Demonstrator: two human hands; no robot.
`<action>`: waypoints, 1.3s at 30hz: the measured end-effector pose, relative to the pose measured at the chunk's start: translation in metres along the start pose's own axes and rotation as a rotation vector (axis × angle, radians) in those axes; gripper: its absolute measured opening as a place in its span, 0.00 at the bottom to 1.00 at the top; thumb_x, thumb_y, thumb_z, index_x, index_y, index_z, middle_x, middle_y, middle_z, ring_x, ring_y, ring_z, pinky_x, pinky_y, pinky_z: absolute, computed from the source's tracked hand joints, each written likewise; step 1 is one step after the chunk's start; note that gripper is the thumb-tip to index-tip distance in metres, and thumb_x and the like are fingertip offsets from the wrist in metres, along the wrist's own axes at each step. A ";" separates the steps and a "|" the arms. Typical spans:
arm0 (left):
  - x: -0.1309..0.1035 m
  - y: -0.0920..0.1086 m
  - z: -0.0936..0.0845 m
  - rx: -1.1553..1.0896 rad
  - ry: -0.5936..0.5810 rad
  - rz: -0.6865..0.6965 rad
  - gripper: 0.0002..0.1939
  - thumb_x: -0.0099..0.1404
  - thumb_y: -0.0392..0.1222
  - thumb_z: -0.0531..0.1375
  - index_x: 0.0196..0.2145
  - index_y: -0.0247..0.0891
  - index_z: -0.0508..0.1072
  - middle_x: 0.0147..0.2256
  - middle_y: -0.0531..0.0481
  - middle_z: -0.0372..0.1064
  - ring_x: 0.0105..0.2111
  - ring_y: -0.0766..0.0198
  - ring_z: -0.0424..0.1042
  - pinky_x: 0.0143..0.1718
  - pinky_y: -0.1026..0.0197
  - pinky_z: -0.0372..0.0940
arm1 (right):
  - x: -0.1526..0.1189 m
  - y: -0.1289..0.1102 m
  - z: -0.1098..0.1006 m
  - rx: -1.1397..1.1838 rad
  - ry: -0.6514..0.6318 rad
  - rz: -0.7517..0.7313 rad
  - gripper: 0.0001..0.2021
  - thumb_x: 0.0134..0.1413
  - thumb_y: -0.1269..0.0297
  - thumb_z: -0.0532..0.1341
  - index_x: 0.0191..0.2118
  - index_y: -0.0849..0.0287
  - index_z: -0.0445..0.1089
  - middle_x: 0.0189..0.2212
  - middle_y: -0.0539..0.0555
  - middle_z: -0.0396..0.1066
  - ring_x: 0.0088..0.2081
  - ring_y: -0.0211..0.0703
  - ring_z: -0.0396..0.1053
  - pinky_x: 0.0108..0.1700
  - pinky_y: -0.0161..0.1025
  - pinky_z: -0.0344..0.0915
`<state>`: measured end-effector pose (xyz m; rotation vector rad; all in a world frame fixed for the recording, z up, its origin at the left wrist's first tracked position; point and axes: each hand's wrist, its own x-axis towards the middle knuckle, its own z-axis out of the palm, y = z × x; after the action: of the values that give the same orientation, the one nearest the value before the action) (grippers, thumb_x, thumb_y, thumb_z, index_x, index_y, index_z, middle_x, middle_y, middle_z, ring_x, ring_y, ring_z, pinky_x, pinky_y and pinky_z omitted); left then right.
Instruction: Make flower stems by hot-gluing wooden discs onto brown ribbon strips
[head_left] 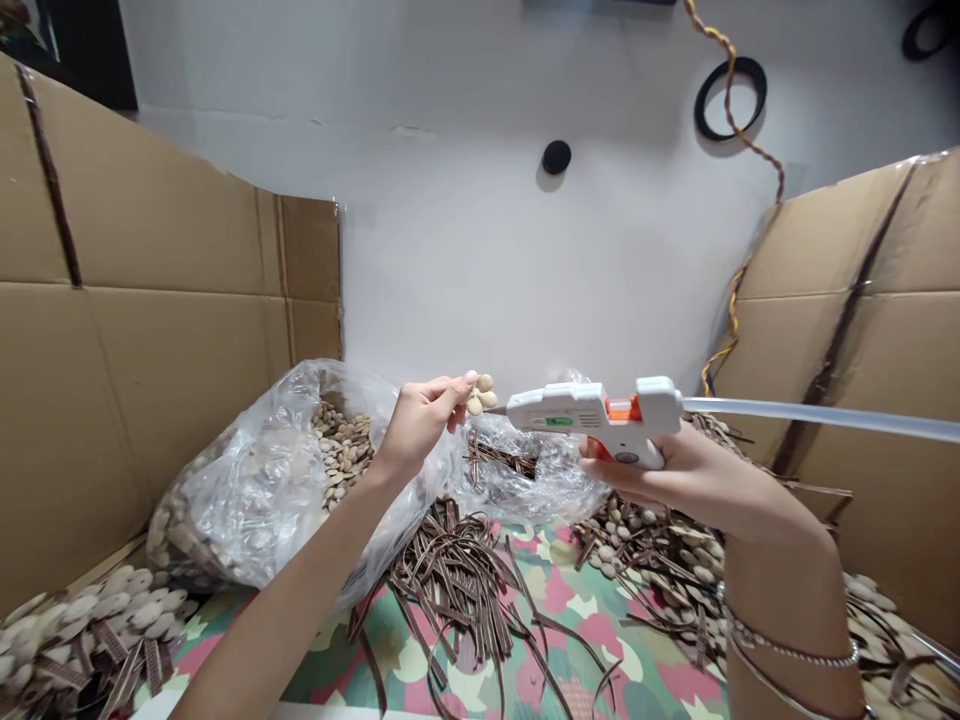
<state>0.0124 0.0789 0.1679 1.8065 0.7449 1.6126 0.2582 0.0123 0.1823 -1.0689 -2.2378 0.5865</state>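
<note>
Between thumb and fingers, my left hand (425,415) pinches a small flower-like cluster of pale seeds (481,395). My right hand (675,465) is wrapped round the handle of a white and orange glue gun (570,408), fingers at its orange trigger. The gun's nozzle points left, close to the cluster; whether they touch is hard to tell. From the back of the gun a long translucent glue stick (817,415) extends to the right. Below the hands, a pile of thin brown strips (457,570) lies on a camouflage-patterned cloth (559,575).
A clear plastic bag (277,470) of flat pale seeds stands left, another plastic bag (574,490) in the middle. Finished-looking seed-and-strip heaps (105,620) lie at both sides. Cardboard walls (180,240) flank the space. A twisted yellow-brown cord (733,310) hangs at the right.
</note>
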 end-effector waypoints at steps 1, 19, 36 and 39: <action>0.000 0.000 0.000 0.005 -0.002 -0.003 0.16 0.62 0.47 0.56 0.23 0.34 0.74 0.22 0.51 0.65 0.20 0.72 0.55 0.20 0.66 0.52 | 0.000 0.000 0.000 0.000 0.007 0.001 0.10 0.56 0.56 0.55 0.30 0.58 0.59 0.21 0.46 0.51 0.22 0.32 0.49 0.21 0.32 0.48; -0.002 -0.002 0.001 0.077 -0.062 -0.005 0.18 0.63 0.48 0.55 0.21 0.35 0.72 0.18 0.53 0.59 0.21 0.70 0.55 0.24 0.64 0.51 | 0.007 0.004 0.002 0.001 0.039 0.030 0.12 0.55 0.55 0.55 0.29 0.58 0.59 0.20 0.46 0.51 0.21 0.32 0.50 0.20 0.32 0.47; -0.002 0.002 0.001 0.049 -0.054 -0.033 0.18 0.62 0.47 0.55 0.20 0.34 0.72 0.19 0.52 0.62 0.20 0.71 0.55 0.23 0.64 0.51 | 0.006 0.003 0.001 -0.018 0.029 0.032 0.13 0.55 0.54 0.55 0.28 0.58 0.58 0.20 0.46 0.51 0.21 0.32 0.50 0.21 0.32 0.47; -0.002 0.001 0.000 0.043 -0.055 -0.032 0.18 0.62 0.47 0.55 0.20 0.35 0.72 0.19 0.51 0.63 0.20 0.71 0.55 0.22 0.64 0.52 | 0.005 0.003 0.001 -0.022 0.027 0.035 0.13 0.55 0.54 0.55 0.29 0.58 0.58 0.21 0.46 0.51 0.22 0.32 0.49 0.21 0.33 0.47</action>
<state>0.0122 0.0765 0.1672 1.8523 0.7856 1.5314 0.2570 0.0177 0.1816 -1.1224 -2.2110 0.5603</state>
